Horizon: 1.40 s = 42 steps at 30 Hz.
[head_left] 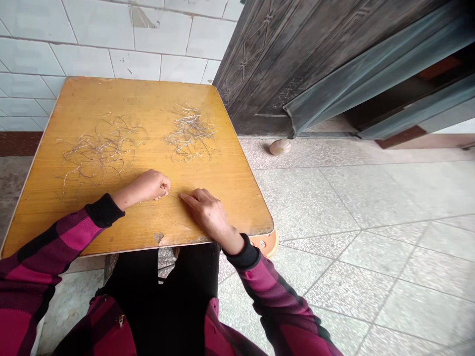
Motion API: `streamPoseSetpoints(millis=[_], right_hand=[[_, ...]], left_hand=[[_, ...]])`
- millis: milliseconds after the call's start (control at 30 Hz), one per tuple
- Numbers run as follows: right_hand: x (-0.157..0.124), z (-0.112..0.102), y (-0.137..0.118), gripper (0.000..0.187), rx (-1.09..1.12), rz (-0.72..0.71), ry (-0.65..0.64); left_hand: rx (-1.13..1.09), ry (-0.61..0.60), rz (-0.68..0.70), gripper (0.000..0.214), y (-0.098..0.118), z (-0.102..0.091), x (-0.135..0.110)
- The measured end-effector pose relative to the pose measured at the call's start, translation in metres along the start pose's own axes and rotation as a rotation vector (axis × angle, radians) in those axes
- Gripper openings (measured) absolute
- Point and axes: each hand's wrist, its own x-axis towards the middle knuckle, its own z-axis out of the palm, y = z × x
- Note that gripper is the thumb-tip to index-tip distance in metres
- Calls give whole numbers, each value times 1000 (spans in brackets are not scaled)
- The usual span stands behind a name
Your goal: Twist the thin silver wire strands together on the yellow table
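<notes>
My left hand (150, 185) is closed, fingers curled in and thumb pressed against them, just above the wooden table (148, 99). A short gap to its right, my right hand (210, 210) is also closed, with thumb and forefinger together pointing left. Whatever either pinch holds is too thin or hidden to see. Beyond my left hand lies a loose tangle of thin, bent wires (102, 148). A denser bundle of thin, straighter wires (191, 129) rests farther back, beyond my right hand.
White wall tiles (159, 34) stand behind the table. To the right are a dark carved door (267, 59), a grey-blue curtain (352, 74) and a roundish object (280, 147) on the floor. An orange plastic stool (272, 242) shows under the table's right corner.
</notes>
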Motion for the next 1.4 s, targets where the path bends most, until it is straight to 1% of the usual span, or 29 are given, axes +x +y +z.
streamPoseSetpoints(millis=[133,233,333,400,567,733,1000,1233,1333,1400], right_hand=[[-6,-1,-3,30,40,-2,22],[-9,-6,-8,29,17,-9,8],[-11,-13,-15,27,-4,-14,-56],[-13,-16,-19,26,11,-13,-110],[-15,-16,-34,26,135,15,-193],[-15,-16,-50,23,272,74,-273],[-20,-13,-72,31,364,168,-257],[-24,-11,-92,37,397,240,-289],[-24,-9,-99,40,402,243,-291],[-24,-8,-101,39,406,235,-294]], left_hand=[[34,-10,27,16,-2,1,0],[107,25,71,16,-4,3,0],[201,89,119,18,-4,5,0],[240,110,135,19,-4,6,0],[286,98,132,19,-5,8,0],[265,88,134,18,-6,8,1],[361,28,124,17,0,6,1],[403,44,157,20,-2,7,3],[401,62,178,20,-3,8,3],[406,54,165,18,-3,8,3]])
